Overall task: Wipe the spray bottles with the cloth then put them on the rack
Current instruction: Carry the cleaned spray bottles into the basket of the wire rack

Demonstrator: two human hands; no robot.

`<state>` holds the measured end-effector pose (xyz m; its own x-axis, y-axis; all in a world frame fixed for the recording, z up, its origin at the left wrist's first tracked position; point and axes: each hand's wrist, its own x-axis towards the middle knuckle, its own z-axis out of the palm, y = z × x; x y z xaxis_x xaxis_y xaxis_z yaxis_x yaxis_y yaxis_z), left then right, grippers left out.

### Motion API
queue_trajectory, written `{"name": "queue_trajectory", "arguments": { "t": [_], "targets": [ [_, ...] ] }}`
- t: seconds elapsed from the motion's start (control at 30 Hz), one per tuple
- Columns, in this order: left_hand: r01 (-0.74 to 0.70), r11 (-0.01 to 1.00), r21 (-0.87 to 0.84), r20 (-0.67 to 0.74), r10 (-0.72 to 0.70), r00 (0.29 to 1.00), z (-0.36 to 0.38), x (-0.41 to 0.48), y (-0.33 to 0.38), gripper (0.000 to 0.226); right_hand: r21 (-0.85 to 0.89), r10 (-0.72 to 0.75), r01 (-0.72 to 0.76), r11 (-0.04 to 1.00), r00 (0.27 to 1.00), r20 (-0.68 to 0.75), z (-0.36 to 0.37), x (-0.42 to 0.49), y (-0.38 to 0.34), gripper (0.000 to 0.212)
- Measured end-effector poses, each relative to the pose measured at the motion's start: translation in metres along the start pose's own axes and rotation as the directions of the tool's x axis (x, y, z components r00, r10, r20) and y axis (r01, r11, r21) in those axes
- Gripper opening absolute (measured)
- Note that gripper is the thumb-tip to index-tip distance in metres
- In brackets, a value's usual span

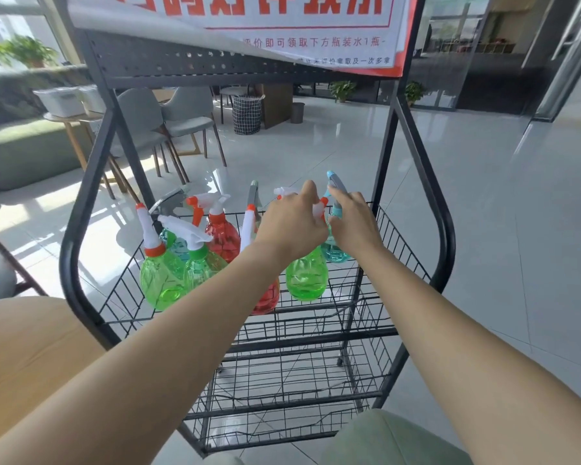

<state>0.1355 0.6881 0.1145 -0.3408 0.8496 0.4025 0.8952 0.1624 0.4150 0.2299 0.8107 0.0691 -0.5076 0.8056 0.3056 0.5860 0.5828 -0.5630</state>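
Floor: pale glossy tile, reflecting the daylight. Sun patches at left.
Windows upper left, bright; leafy potted plants along the sill.
Green sofa against the left wall.
Round wooden table beside it, with white storage bins on top.
Two grey chairs on dark wooden legs, just right of the table.
Further back: black-and-white grid basket, brown cabinet, small grey waste bin.
Two floor plants before the far wall.
Glass partition at right, darker room behind.
Tan cushion lower left; pale green cushion bottom right.
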Motion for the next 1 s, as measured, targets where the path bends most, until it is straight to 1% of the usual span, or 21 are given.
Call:
{"name": "queue_trajectory", "arguments": {
  "t": [0.07, 0.13, 0.2, 0.3, 0.37, 0.43, 0.47, 0.5, 0.53, 0.57, 0.6, 0.63, 0.67, 0.7, 0.77, 0.8, 0.83, 0.9, 0.93, 1.0],
  "targets": [
    [0.027, 1.0, 0.003, 0.012, -0.027, 1.0, 0.0, 0.0, 0.001, 0.02, 0.035, 0.001, -0.001, 0.999, 1.0, 0.013, -0.008, -0.006, -0.007, 0.082],
    [0.065, 0.998, -0.028, 0.034, -0.064, 0.997, 0.0, 0.001, 0.001, 0.021, 0.099, 0.004, 0.0, 0.995, 0.999, -0.039, -0.014, -0.012, -0.015, 0.084],
    [0.101, 0.993, -0.069, 0.065, -0.097, 0.993, -0.002, 0.003, 0.0, 0.024, 0.13, 0.002, 0.014, 0.991, 0.993, -0.121, -0.021, -0.018, -0.028, 0.071],
    [0.126, 0.987, -0.104, 0.088, -0.117, 0.989, -0.015, 0.004, -0.003, 0.029, 0.102, -0.04, 0.062, 0.993, 0.979, -0.202, -0.028, -0.025, -0.051, 0.047],
    [0.127, 0.984, -0.123, 0.055, -0.121, 0.991, -0.032, 0.0, -0.006, 0.029, 0.146, -0.057, 0.093, 0.985, 0.971, -0.233, -0.029, -0.03, -0.066, 0.038],
    [0.111, 0.988, -0.111, -0.002, -0.112, 0.994, -0.05, -0.004, -0.013, 0.032, 0.191, -0.052, 0.091, 0.977, 0.978, -0.203, -0.028, -0.036, -0.077, 0.034],
    [0.104, 0.991, -0.086, -0.027, -0.107, 0.994, -0.058, -0.006, -0.017, 0.034, 0.159, -0.076, 0.101, 0.982, 0.985, -0.157, -0.026, -0.039, -0.08, 0.036],
    [0.101, 0.994, -0.045, -0.046, -0.103, 0.994, -0.065, -0.008, -0.021, 0.035, 0.072, -0.112, 0.118, 0.99, 0.99, -0.09, -0.023, -0.041, -0.082, 0.038],
    [0.103, 0.995, 0.009, -0.061, -0.103, 0.993, -0.072, -0.011, -0.027, 0.035, -0.067, -0.137, 0.137, 0.988, 0.99, -0.007, -0.021, -0.044, -0.084, 0.039],
    [0.114, 0.991, 0.066, -0.068, -0.11, 0.992, -0.079, -0.014, -0.032, 0.035, -0.209, -0.149, 0.158, 0.965, 0.987, 0.06, -0.018, -0.047, -0.087, 0.039],
    [0.129, 0.984, 0.126, -0.062, -0.122, 0.991, -0.085, -0.017, -0.038, 0.034, -0.303, -0.148, 0.171, 0.938, 0.984, 0.099, -0.018, -0.049, -0.09, 0.035],
    [0.15, 0.972, 0.184, -0.032, -0.146, 0.989, -0.091, -0.021, -0.046, 0.034, -0.349, -0.153, 0.179, 0.92, 0.983, 0.1, -0.018, -0.051, -0.096, 0.031],
    [0.167, 0.959, 0.228, 0.027, -0.178, 0.984, -0.096, -0.026, -0.055, 0.035, -0.349, -0.154, 0.171, 0.921, 0.985, 0.075, -0.02, -0.052, -0.104, 0.026],
    [0.177, 0.951, 0.255, 0.094, -0.207, 0.974, -0.099, -0.029, -0.061, 0.038, -0.308, -0.144, 0.151, 0.939, 0.989, 0.047, -0.022, -0.051, -0.11, 0.026],
    [0.192, 0.948, 0.254, 0.16, -0.237, 0.958, -0.11, -0.037, -0.076, 0.042, -0.181, -0.142, 0.145, 0.973, 0.989, 0.029, -0.025, -0.048, -0.132, 0.042],
    [0.2, 0.951, 0.234, 0.141, -0.237, 0.961, -0.115, -0.04, -0.081, 0.043, -0.134, -0.159, 0.162, 0.978, 0.987, 0.032, -0.025, -0.047, -0.144, 0.05],
    [0.215, 0.953, 0.216, 0.095, -0.239, 0.966, -0.122, -0.041, -0.087, 0.044, -0.102, -0.186, 0.19, 0.977, 0.982, 0.042, -0.023, -0.044, -0.158, 0.054],
    [0.237, 0.954, 0.185, 0.006, -0.242, 0.97, -0.136, -0.041, -0.099, 0.042, -0.052, -0.244, 0.248, 0.967, 0.967, 0.077, -0.017, -0.042, -0.184, 0.053],
    [0.249, 0.951, 0.181, -0.019, -0.25, 0.968, -0.146, -0.041, -0.108, 0.041, -0.029, -0.279, 0.283, 0.959, 0.955, 0.097, -0.01, -0.04, -0.199, 0.047],
    [0.261, 0.949, 0.175, -0.033, -0.26, 0.965, -0.155, -0.036, -0.12, 0.04, 0.003, -0.315, 0.317, 0.948, 0.941, 0.125, -0.002, -0.038, -0.21, 0.026]
  ]
}}
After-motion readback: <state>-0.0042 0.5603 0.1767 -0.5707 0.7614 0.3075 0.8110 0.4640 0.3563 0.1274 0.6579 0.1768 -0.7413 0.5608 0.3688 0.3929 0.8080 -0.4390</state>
